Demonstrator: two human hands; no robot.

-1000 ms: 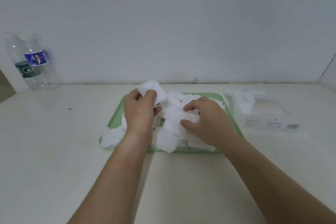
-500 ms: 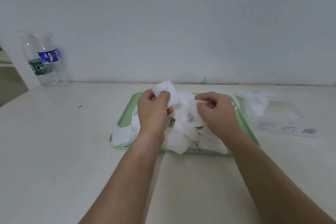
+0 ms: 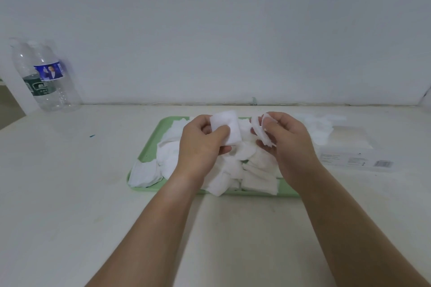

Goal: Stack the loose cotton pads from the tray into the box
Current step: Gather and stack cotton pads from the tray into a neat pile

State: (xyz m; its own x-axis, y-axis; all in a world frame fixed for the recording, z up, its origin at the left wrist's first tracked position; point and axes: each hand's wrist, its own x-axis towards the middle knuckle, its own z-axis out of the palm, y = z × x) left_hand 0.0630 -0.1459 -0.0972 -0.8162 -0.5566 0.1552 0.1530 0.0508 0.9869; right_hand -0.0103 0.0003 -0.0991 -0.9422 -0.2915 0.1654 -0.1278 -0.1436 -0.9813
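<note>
A: Item one, nearest?

B: Two bare forearms are reaching over the pale, smooth table (image 3: 70,193) and are hiding part of the tray's near rim.

A: Item two?

B: A green tray (image 3: 149,149), shallow, with rounded corners, is carrying a heap of loose cotton pads (image 3: 233,170): white, soft, squarish, lying crumpled and overlapping.

A: The hands?

B: The left hand (image 3: 200,147) is hovering above the heap, thumb and curled fingers pinching a small square stack (image 3: 227,129) of pads. The right hand (image 3: 289,147) is pinching a single pad (image 3: 260,130), which is bending limp between its fingertips.

A: To the right?

B: A clear box (image 3: 349,147) with a printed label is lying just beside the tray, with white crumpled material at its far left corner.

A: Farthest?

B: Two clear plastic bottles (image 3: 46,77) are standing far left against the plain wall (image 3: 210,30).

A: Changes?

B: The right hand, half a second ago down in the heap, is now lifting its pad clear; the left hand is still holding its stack.
</note>
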